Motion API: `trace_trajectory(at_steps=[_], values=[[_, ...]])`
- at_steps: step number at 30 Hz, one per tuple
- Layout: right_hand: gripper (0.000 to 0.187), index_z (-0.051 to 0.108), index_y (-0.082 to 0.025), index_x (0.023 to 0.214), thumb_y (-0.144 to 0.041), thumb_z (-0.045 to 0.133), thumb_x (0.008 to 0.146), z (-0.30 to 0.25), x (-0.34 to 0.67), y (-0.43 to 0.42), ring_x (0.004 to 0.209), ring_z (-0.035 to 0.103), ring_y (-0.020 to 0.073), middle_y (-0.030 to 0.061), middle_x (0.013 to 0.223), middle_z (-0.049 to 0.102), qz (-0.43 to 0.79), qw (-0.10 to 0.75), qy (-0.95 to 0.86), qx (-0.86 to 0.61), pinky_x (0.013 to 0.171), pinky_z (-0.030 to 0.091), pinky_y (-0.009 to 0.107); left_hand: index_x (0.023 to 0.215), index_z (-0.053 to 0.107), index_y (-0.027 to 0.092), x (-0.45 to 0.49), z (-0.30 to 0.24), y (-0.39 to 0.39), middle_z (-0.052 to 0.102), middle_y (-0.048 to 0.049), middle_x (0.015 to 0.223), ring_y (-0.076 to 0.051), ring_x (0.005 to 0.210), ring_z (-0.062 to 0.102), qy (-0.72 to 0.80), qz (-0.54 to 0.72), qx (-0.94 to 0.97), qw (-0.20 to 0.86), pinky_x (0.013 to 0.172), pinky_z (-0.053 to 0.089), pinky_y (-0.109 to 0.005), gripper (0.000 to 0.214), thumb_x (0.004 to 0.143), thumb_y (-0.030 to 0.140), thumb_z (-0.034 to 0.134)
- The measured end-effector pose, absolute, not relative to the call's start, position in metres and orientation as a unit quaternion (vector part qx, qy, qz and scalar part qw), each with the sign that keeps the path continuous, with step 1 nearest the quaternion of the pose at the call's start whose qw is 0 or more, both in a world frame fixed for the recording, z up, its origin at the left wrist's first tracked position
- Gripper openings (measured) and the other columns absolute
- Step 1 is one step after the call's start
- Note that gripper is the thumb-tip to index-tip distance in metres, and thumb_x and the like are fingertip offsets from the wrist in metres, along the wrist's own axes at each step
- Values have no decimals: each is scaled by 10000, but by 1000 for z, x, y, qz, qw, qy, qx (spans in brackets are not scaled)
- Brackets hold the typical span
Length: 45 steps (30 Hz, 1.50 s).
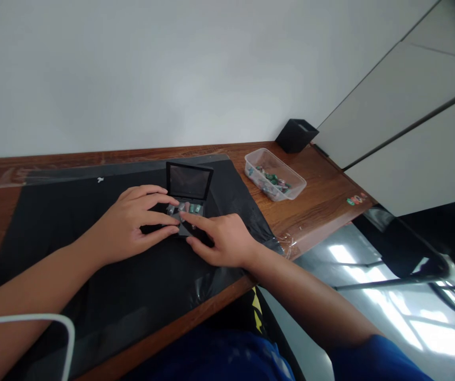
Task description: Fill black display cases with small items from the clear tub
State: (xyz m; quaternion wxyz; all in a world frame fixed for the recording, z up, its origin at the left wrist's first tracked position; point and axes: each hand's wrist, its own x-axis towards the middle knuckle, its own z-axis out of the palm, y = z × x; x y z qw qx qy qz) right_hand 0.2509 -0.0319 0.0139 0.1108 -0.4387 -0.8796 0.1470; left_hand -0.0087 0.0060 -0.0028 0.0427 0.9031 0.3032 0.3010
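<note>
A small black case (183, 233) stands on the black mat with its dark-windowed lid (189, 181) raised. Inside it lies a row of small shiny pieces (194, 208), some green, others pinkish or clear; their kind is too small to make out. My left hand (136, 222) comes over the case's left side, fingers spread and tips on or just above its edge and pieces. From the right, my right hand (229, 241) reaches in, its index fingertip at the pieces and its thumb apart near the front edge. Fingers partly hide the case's contents.
A clear plastic tub (294, 182) with many small coloured pieces sits right of the black mat (132, 296). Behind it is a black box (297, 135) by the wall. A white scrap (100, 180) lies on the mat; a white cable (69, 338) crosses lower left.
</note>
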Motion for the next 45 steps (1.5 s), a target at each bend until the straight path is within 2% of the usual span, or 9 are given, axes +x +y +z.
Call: trace_trajectory(at_steps=[7, 13, 19, 23, 29, 36, 45], values=[[520, 619, -285, 1481, -488, 557, 1007, 19, 247, -31, 822, 758, 189, 9, 875, 824, 151, 90, -873, -455, 612, 319, 292, 966, 841, 366, -9, -4, 8, 776, -18, 1221, -318, 1215, 636, 312, 292, 903, 43, 1009, 493, -521, 220, 1009, 384, 626], [505, 625, -273, 1465, -490, 532, 1018, 19, 248, -33, 807, 760, 188, 33, 926, 830, 124, 85, -882, -446, 598, 310, 294, 966, 834, 324, -6, -3, 6, 780, -28, 1169, -268, 1103, 664, 309, 305, 900, 44, 956, 518, -452, 183, 1003, 365, 659], [489, 634, -253, 1439, -479, 527, 1018, 18, 248, -36, 848, 771, 185, 39, 979, 833, 122, 90, -881, -448, 592, 324, 287, 915, 816, 288, -7, 3, 4, 785, -41, 1117, -287, 1069, 666, 318, 311, 896, -5, 949, 514, -486, 115, 956, 352, 729], [475, 646, -244, 1416, -475, 527, 1018, 16, 249, -36, 847, 779, 193, 39, 972, 835, 118, 102, -881, -447, 592, 335, 296, 875, 818, 300, -7, 3, 3, 791, -34, 1115, -287, 1082, 664, 313, 300, 901, -22, 929, 514, -479, 161, 973, 344, 699], [434, 660, -254, 1398, -419, 509, 1025, 14, 251, -36, 842, 784, 185, 32, 984, 837, 119, 111, -882, -442, 613, 373, 292, 933, 829, 325, -4, 3, 1, 794, -23, 1153, -306, 1123, 668, 298, 293, 907, -43, 929, 501, -473, 168, 978, 277, 674], [410, 666, -239, 1381, -362, 484, 1034, 11, 252, -36, 829, 780, 170, 34, 994, 840, 111, 118, -886, -435, 615, 385, 280, 967, 828, 320, -5, 3, 1, 793, -31, 1163, -322, 1134, 669, 319, 286, 902, -53, 955, 476, -492, 158, 976, 320, 671], [417, 647, -232, 1393, -352, 477, 1032, 11, 253, -37, 775, 766, 165, 35, 944, 837, 107, 130, -884, -436, 598, 369, 278, 1002, 832, 360, -6, -1, 5, 798, -11, 1169, -310, 1154, 669, 319, 281, 905, -6, 967, 491, -490, 185, 993, 342, 649]])
